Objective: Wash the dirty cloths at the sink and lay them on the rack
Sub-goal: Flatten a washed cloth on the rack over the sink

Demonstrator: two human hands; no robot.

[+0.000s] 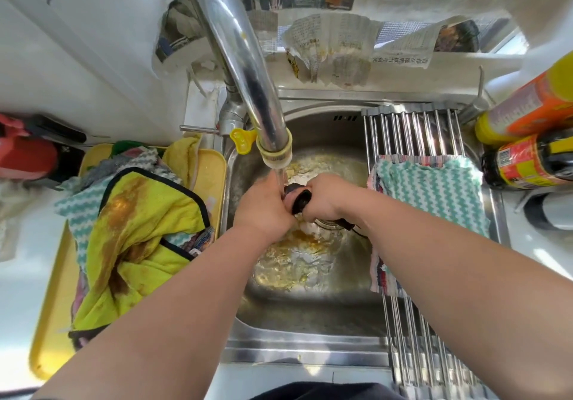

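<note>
At nine o'clock from the sink (310, 316), a yellow tray (52, 322) on the tabletop holds the heap still to be washed. On top is a yellow cloth (145, 223) with black edging and heavy brown stains, with a teal zigzag cloth (77, 213) under it.

At the centre, under the running faucet (248, 68), both hands meet on a dark cloth (299, 201) twisted into a tight roll. The left hand (263, 207) shows only its back, and its fingers curl out of sight around the near end. The right hand (325, 198) is fisted around the roll from three o'clock, fingers pressed together. Yellowish water pools in the basin below.

At three o'clock a steel rack (412, 133) spans the sink, and a washed teal-and-white cloth (434, 192) lies spread over its bars. Orange and yellow bottles (527, 111) stand at two o'clock beyond it.

The dark cloth is probably soft, limp and heavy with water, and slippery if soapy. Gripping it at both ends and twisting in opposite directions should wring it best. For laying it out, taking it by two corners should let it hang open over the bars.
</note>
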